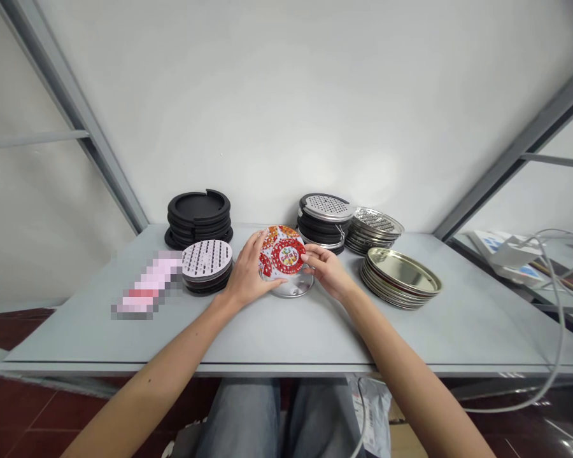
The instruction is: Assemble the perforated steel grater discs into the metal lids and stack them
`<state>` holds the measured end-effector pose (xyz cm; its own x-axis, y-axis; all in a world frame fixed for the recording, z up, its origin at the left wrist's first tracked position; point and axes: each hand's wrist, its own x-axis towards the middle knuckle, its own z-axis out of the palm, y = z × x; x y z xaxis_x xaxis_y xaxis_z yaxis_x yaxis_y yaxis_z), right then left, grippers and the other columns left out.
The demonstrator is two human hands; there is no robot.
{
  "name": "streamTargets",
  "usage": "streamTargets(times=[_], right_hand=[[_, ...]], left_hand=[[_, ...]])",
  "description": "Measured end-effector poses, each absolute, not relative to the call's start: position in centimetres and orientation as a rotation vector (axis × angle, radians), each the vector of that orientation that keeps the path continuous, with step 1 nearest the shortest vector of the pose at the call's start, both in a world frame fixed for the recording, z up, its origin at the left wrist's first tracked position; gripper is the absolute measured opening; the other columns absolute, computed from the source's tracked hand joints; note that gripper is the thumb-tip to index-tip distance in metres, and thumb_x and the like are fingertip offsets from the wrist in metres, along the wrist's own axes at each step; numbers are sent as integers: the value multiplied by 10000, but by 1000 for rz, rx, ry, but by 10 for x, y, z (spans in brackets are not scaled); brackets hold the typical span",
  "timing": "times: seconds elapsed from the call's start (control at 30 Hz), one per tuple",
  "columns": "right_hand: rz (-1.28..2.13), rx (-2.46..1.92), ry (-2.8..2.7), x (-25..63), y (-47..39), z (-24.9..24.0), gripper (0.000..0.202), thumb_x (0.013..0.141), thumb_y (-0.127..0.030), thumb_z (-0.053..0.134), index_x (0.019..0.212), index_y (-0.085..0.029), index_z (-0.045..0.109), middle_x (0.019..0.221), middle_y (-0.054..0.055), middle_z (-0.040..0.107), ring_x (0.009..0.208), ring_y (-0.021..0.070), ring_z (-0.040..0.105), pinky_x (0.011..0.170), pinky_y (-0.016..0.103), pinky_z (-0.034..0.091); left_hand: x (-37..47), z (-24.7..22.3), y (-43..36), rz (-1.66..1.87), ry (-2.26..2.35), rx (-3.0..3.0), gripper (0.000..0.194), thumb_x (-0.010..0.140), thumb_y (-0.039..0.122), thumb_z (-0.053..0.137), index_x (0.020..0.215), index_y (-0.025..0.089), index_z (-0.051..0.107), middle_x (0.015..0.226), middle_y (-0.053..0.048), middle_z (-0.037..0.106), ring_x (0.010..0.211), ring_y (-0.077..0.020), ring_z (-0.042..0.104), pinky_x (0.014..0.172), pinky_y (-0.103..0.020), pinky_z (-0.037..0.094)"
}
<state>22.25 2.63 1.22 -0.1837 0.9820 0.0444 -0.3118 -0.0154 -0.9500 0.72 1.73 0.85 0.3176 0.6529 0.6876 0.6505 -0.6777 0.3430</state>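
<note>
Between my hands is a round plate (277, 245) with a red, orange and white print and small perforations, tilted with its printed face toward me. My left hand (249, 270) is closed on its left side, fingers along the upper edge and thumb stretched across the bottom. My right hand (325, 268) pinches its right edge. A shiny metal disc (293, 286) lies under the printed plate, partly hidden by it. Nearest my left hand stands a stack of grater discs (207, 259). Behind my right hand is a stack of black rings and metal discs (325, 219), topped by a perforated disc.
Black round frames (197, 213) are stacked at the back left. Metal grater discs (375, 224) stand at the back right, with gold-coloured round lids (401, 273) in front. A blurred pink item (150, 283) lies left. A white cable (559, 318) hangs at the right edge.
</note>
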Motion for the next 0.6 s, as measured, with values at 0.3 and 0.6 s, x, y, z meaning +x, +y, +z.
streamTargets(times=[0.3,0.6], right_hand=[[1428,-887,-1120,222,27,11,314,618,-308,816,889,-224,681,849,0,692,721,113,621,562,201,489],[1449,-876,-1092,223,27,12,334,600,-292,831,888,-207,687,851,11,694,734,112,622,586,200,506]], left_hand=[[8,8,17,1331,1271,2540,1096,628,450,803,1463,226,129,1471,-162,320,1373,-333,304,1103,-497,324],[7,6,19,1323,1218,2544,1104,616,455,809,1461,218,139,1478,-160,310,1378,-331,295,1116,-497,305]])
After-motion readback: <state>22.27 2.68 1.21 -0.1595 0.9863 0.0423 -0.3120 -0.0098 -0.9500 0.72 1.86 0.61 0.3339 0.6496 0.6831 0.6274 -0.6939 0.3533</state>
